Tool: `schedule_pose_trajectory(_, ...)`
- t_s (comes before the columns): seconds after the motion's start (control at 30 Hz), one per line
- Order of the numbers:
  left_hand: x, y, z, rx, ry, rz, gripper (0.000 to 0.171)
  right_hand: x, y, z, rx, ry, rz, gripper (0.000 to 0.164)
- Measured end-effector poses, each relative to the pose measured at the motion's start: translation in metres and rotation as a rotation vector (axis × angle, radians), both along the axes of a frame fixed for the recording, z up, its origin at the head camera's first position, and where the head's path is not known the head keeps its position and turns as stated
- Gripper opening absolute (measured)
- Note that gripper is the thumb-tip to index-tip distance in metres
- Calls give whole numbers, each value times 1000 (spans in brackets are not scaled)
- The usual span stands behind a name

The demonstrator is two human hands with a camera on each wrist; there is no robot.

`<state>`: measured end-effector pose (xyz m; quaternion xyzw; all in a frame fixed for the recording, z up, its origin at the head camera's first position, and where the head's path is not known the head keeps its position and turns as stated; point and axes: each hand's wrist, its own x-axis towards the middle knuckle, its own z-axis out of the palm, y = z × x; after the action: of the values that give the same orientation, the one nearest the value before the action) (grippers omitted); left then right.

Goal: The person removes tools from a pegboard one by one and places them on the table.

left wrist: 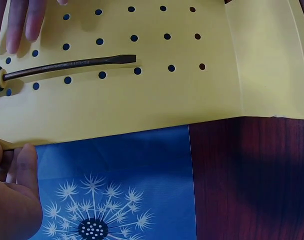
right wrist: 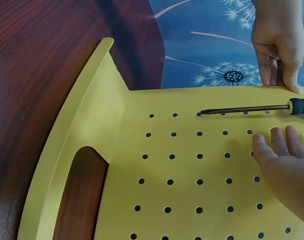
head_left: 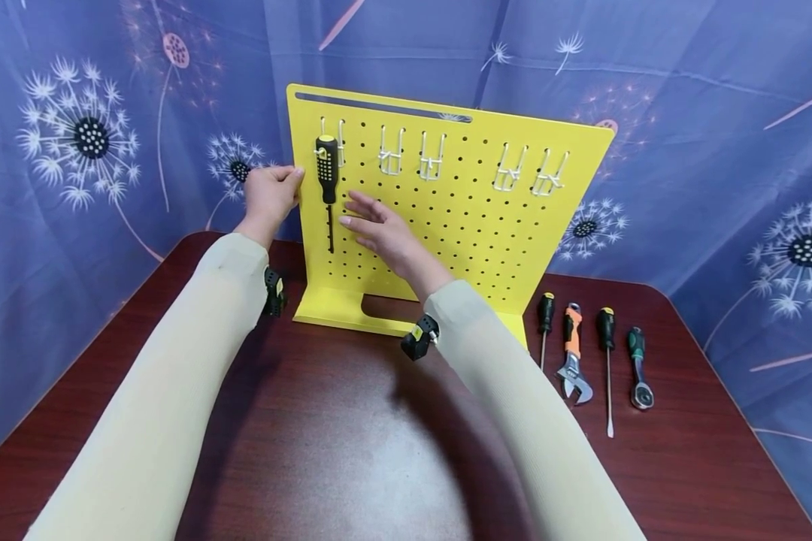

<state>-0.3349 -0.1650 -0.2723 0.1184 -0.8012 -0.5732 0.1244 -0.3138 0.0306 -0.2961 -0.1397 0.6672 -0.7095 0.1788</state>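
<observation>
A flat-blade screwdriver (head_left: 326, 176) with a black and yellow handle hangs blade down on a white wire hook, at the upper left of a yellow pegboard (head_left: 578, 146). My left hand (head_left: 271, 195) pinches the board's left edge between thumb and fingers, beside the handle. To the right of the screwdriver, my right hand (head_left: 386, 234) is spread before the board, its fingers extended and holding nothing. In the right wrist view the fingers (right wrist: 279, 142) stand a little apart from the screwdriver. The blade tip (left wrist: 124, 59) lies close against the board in the left wrist view.
More white wire hooks (head_left: 390, 161) line the board's upper part. Right of its base on the dark red table (head_left: 298, 436) lie a screwdriver (head_left: 546, 312), an orange-handled adjustable wrench (head_left: 572, 338), a longer screwdriver (head_left: 607, 330) and a ratchet (head_left: 637, 361). A blue curtain (head_left: 406, 45) hangs behind.
</observation>
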Motion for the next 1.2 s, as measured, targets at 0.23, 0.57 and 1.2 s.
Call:
schedule_pose_trajectory(0.23, 0, 0, 0, 4, 11, 6, 36, -3, -5, -1, -11, -9, -7, 64)
schedule_pose_trajectory(0.57, 0, 2, 0, 2, -3, 12, 36, -8, -13, -1, -27, -29, -23, 61)
schedule_pose_trajectory(1.2, -1, 1, -3, -29, 67, 18, 34, -12, -30, 0, -36, -9, -68, 59)
